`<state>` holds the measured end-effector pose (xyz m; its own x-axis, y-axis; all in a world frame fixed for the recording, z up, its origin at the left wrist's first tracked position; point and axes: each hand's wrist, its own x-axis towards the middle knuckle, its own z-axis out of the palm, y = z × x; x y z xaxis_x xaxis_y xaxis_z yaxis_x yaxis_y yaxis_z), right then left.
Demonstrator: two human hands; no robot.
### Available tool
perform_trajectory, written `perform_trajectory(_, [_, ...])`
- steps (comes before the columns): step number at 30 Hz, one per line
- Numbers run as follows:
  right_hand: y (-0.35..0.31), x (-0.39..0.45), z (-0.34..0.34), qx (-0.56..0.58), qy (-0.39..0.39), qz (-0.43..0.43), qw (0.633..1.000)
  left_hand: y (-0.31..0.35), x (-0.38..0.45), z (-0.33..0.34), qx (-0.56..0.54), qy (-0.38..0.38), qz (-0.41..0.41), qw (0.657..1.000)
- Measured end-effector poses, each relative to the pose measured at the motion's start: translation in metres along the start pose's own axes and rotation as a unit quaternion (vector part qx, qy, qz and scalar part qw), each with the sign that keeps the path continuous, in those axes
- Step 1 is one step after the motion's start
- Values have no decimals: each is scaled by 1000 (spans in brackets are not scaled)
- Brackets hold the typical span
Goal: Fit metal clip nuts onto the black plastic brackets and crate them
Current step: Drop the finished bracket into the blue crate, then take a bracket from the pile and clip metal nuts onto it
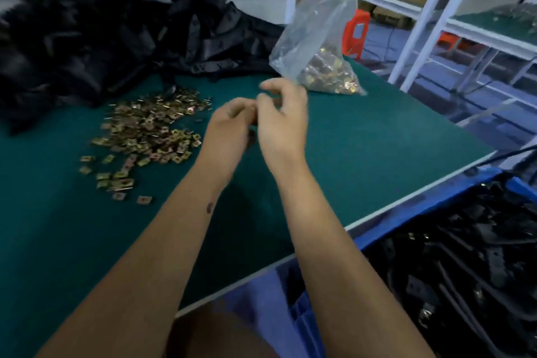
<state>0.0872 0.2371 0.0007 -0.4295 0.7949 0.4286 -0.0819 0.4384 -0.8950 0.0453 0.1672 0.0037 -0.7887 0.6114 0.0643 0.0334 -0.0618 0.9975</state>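
Head view, looking down along both my forearms: my left hand (pixel 232 119) and my right hand (pixel 283 116) meet above the green worktop (pixel 377 136), fingertips close together. Both have curled fingers, and something small seems to be pinched between them, but blur hides it, so I cannot tell what either one holds. Loose clip nuts (pixel 151 131) lie scattered on the worktop to the left of my hands, brass-coloured and flat. Behind them sits a big heap of black plastic brackets (pixel 96 26). Just beyond my right hand stands a clear plastic bag (pixel 316 46) with more nuts in its bottom. Beside the worktop's near right edge is a blue crate (pixel 308 314) holding black brackets, some showing metal clips. White shelving (pixel 430 14) stands further back.
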Motion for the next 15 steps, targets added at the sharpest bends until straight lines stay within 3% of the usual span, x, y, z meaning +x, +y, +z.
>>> perform_trajectory(2, [7,-4,40,-57,-153,19,986,-9,5,-41,59,80,27,995])
perform_trajectory(5, [15,-9,86,-129,-285,17,950,-19,8,-98,153,184,52,970])
perform_trajectory(9, [27,-5,118,-235,-316,-57,917,-30,6,-167,141,327,24,934])
perform_trajectory(12, [34,8,129,-265,-317,-70,908,-29,3,-193,0,432,13,902])
perform_trajectory(15, [38,20,141,-297,-345,-57,889,-28,9,-190,-47,444,-1,895])
